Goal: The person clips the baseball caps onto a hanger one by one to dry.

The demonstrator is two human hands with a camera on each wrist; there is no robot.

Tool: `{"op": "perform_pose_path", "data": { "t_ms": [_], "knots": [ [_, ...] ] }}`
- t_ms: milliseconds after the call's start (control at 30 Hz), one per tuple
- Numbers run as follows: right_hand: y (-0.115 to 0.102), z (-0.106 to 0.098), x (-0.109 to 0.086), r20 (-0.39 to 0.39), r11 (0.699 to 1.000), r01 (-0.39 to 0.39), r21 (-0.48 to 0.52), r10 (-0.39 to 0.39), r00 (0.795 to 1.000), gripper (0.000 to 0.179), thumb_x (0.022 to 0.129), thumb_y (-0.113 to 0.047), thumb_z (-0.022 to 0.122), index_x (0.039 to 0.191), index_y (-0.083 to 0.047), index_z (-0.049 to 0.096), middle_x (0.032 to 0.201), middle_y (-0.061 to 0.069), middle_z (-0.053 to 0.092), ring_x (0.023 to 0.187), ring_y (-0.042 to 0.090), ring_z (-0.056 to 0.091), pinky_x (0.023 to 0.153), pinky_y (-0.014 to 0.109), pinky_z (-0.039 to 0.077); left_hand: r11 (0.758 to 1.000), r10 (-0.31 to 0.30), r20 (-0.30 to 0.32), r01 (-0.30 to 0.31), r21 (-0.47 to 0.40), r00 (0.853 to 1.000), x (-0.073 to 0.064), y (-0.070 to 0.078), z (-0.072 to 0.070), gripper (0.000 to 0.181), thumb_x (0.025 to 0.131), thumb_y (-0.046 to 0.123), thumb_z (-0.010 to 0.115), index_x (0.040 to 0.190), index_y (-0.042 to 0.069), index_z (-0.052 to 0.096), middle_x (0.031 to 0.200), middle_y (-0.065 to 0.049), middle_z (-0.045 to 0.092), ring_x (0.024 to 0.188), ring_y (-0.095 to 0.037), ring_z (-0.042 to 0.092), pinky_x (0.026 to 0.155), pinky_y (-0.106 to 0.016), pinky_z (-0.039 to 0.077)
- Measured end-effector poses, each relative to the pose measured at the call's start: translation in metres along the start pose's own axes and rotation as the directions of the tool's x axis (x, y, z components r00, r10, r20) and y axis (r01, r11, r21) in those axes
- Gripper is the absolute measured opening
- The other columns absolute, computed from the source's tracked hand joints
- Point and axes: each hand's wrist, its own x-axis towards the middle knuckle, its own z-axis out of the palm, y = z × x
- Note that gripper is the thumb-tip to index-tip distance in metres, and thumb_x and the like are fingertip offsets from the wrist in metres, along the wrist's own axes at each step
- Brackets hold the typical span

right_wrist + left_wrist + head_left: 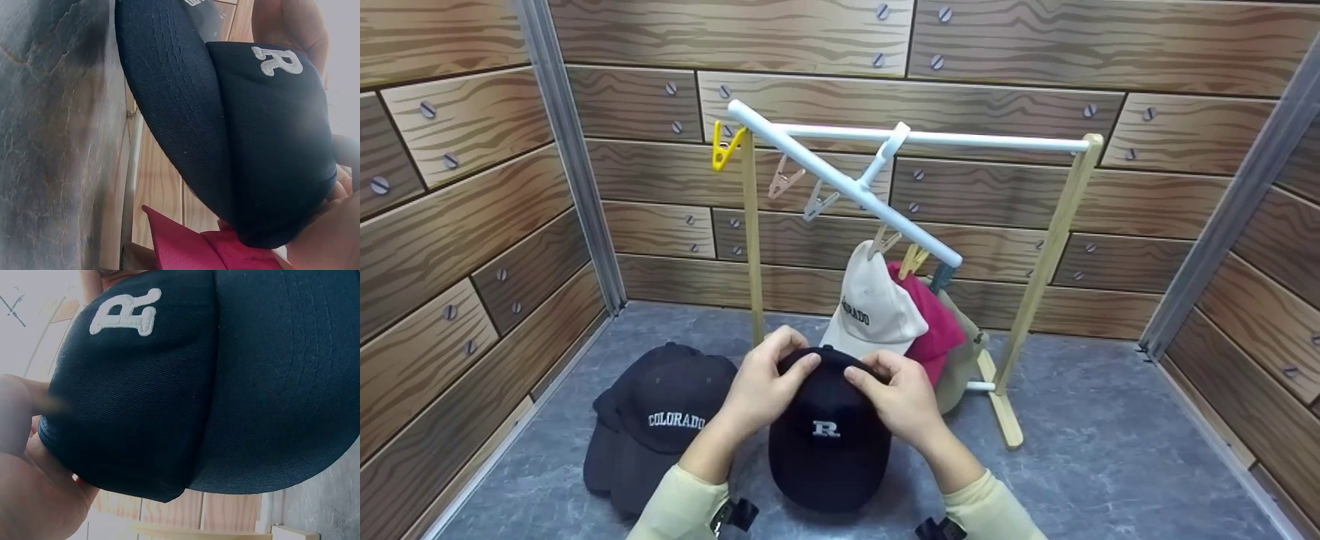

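Observation:
Both hands hold a dark baseball cap (pixel 829 472) with a white letter R, its brim hanging down toward me. My left hand (pixel 763 381) pinches the crown's upper left edge, thumb in front and fingers behind. On the upper right edge my right hand (pixel 906 391) does the same. The left wrist view shows the cap's front (pixel 140 394) and brim close up; fingers behind the fabric are partly hidden. Behind the hands, a white hanger (pixel 825 169) with several clips carries a cream cap (pixel 874 300), a crimson cap (pixel 934 322) and an olive cap (pixel 960 367).
Dark caps marked COLORADO (pixel 660 397) lie stacked on the grey floor at left. The hanger hooks over the white rail of a wooden rack (pixel 1054 262) and tilts down to the right. A yellow clip (pixel 725 146) and two paler clips hang without caps. Wood-patterned walls enclose the space.

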Motion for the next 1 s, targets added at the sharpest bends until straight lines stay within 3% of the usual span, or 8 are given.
{"op": "perform_pose_path", "data": {
  "t_ms": [367, 1000],
  "knots": [
    [-0.005, -0.002, 0.003, -0.023, 1.0, 0.009, -0.005, -0.009, 1.0, 0.009, 0.099, -0.014, 0.086, 0.095, -0.009, 0.08, 0.078, 0.001, 0.075, 0.073, 0.009, 0.066, 0.073, 0.023, 0.051, 0.997, 0.008, -0.054, -0.012, -0.07, 0.999, 0.004, 0.005, 0.002, 0.011, 0.105, 0.015, 0.079, 0.103, 0.013, 0.068, 0.09, 0.008, 0.073, 0.09, -0.017, 0.068, 0.09, -0.037, 0.053],
    [-0.018, -0.01, 0.025, -0.017, 0.994, 0.078, -0.078, -0.08, 0.997, 0.01, 0.1, -0.015, 0.085, 0.093, -0.011, 0.079, 0.077, -0.003, 0.076, 0.073, 0.01, 0.067, 0.072, 0.023, 0.051, 0.997, 0.017, -0.091, -0.024, -0.075, 0.996, 0.021, 0.008, -0.002, 0.011, 0.105, 0.015, 0.079, 0.104, 0.013, 0.068, 0.094, 0.007, 0.076, 0.093, -0.017, 0.069, 0.091, -0.037, 0.051]
  ]
}}
